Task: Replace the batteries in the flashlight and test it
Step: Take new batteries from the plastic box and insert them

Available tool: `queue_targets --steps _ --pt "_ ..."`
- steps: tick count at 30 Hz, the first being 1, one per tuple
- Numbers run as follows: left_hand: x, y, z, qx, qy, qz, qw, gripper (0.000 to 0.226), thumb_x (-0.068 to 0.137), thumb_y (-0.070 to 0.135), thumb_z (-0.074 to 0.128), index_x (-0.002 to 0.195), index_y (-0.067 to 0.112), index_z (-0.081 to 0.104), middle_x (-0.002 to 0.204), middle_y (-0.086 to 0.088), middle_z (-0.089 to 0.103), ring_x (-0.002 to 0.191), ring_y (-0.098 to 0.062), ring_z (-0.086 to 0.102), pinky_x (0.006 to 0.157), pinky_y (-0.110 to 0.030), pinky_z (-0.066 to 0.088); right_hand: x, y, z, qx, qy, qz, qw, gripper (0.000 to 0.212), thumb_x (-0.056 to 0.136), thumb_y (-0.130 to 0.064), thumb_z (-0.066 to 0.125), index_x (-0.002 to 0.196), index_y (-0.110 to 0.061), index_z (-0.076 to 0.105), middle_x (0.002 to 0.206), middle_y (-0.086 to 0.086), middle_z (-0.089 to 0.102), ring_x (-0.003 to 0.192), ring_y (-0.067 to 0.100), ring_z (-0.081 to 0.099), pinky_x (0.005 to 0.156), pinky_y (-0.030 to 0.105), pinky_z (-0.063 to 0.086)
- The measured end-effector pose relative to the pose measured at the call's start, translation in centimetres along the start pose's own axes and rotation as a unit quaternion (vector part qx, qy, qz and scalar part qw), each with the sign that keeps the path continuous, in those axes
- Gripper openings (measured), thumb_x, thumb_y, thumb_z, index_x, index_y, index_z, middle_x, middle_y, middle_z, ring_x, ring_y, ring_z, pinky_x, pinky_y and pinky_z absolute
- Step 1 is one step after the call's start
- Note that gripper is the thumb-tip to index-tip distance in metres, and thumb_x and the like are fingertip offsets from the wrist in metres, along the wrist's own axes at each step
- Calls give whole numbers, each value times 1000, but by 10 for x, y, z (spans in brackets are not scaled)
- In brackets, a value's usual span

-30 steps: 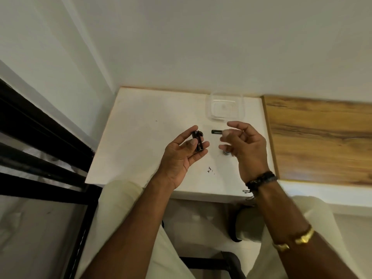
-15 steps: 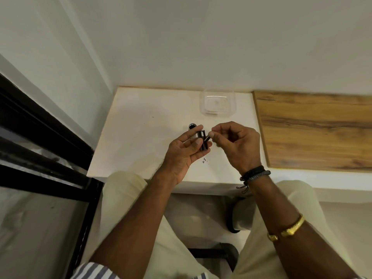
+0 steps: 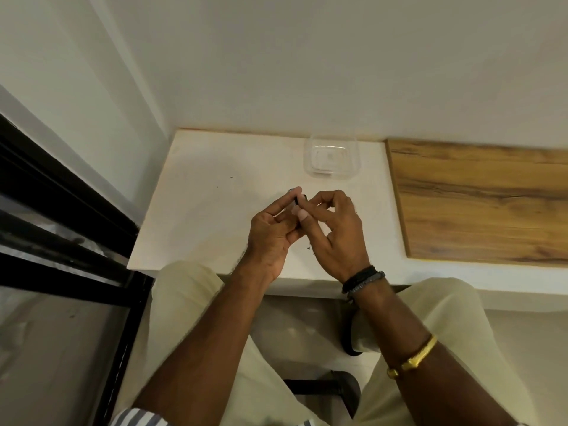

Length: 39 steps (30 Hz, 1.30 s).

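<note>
My left hand [image 3: 270, 232] holds a small black battery holder [image 3: 297, 202] upright between thumb and fingers over the white table [image 3: 215, 192]. Only a thin black sliver of it shows. My right hand [image 3: 338, 235] is pressed against it from the right, with thumb and forefinger pinched on a slim black battery at the holder. The fingers hide most of the battery. A small dark round part [image 3: 290, 190] lies on the table just behind my left fingertips, mostly hidden.
A clear plastic container [image 3: 332, 159] stands at the table's back edge against the wall. A wooden board [image 3: 479, 204] adjoins the table on the right. Tiny black specks [image 3: 309, 248] lie near my right palm. A black window frame [image 3: 61, 210] runs along the left.
My right hand has come in from the right with the battery and closed against the holder in my left hand. Both hands now touch and hide most of the holder.
</note>
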<state>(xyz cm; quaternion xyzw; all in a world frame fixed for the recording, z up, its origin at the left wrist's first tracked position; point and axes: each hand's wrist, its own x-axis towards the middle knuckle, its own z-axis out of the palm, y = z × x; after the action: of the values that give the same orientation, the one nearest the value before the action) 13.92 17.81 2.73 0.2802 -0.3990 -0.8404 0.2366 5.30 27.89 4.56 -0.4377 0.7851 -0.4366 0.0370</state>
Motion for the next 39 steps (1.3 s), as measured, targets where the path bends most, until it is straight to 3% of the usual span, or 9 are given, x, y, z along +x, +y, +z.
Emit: queue_targets --steps 6,9,12,15,21,25,29,36,39 --pt "7 9 -3 1 24 1 1000 32 96 10 62 128 9 64 122 -11 72 112 -29 70 90 -36 59 5 1 3 42 -28 14 999 34 100 -23 61 134 -22 68 116 0 62 108 15 56 85 20 44" --pt "16 13 -9 -27 45 4 999 30 97 8 60 127 4 62 117 -16 73 109 -31 70 90 -38 59 17 9 4 111 29 63 991 27 98 -18 67 123 -20 74 112 -2 71 101 7 65 78 16 52" --pt "26 19 -17 -122 62 7 991 29 99 5 54 128 0 58 121 -21 70 113 -33 68 89 -36 59 45 32 1 121 92 142 978 19 93 -12 70 109 -15 79 104 -2 76 95 9 70 83 28 60" --pt "36 25 -28 -212 79 4 974 32 100 3 52 132 -1 55 122 -25 67 113 -33 68 91 -39 59 86 61 -2 80 96 208 970 17 90 -12 70 103 -17 80 96 -1 78 89 15 73 89 36 61" --pt "50 23 -39 -257 92 -10 962 33 101 2 49 133 7 55 115 -26 68 111 -36 69 88 -40 59 173 108 13 -85 -39 210 973 15 87 -14 74 97 -22 82 105 2 79 101 20 72 95 29 56" --pt "54 19 -45 -249 84 -25 965 30 100 1 49 128 6 58 118 -27 68 115 -37 67 89 -40 59 206 128 30 -198 -188 203 940 16 82 -14 78 91 -26 83 106 4 78 102 25 70 91 35 58" --pt "55 17 -48 -240 78 -38 967 30 97 0 52 126 5 60 119 -28 68 114 -37 67 92 -41 58 216 138 39 -255 -267 182 911 12 83 -17 78 85 -28 82 106 2 77 103 25 68 86 30 56" --pt "57 14 -47 -224 60 -42 972 34 96 2 57 130 5 57 121 -26 68 116 -37 66 92 -40 58 219 146 43 -244 -257 174 919 8 83 -20 80 90 -24 81 108 5 76 106 28 67 92 39 58" --pt "55 15 -47 -213 48 -40 975 39 92 4 61 131 8 57 125 -25 67 117 -36 66 93 -40 57 210 144 35 -156 -192 188 951 9 84 -17 80 93 -20 78 105 2 77 97 16 67 80 21 52"
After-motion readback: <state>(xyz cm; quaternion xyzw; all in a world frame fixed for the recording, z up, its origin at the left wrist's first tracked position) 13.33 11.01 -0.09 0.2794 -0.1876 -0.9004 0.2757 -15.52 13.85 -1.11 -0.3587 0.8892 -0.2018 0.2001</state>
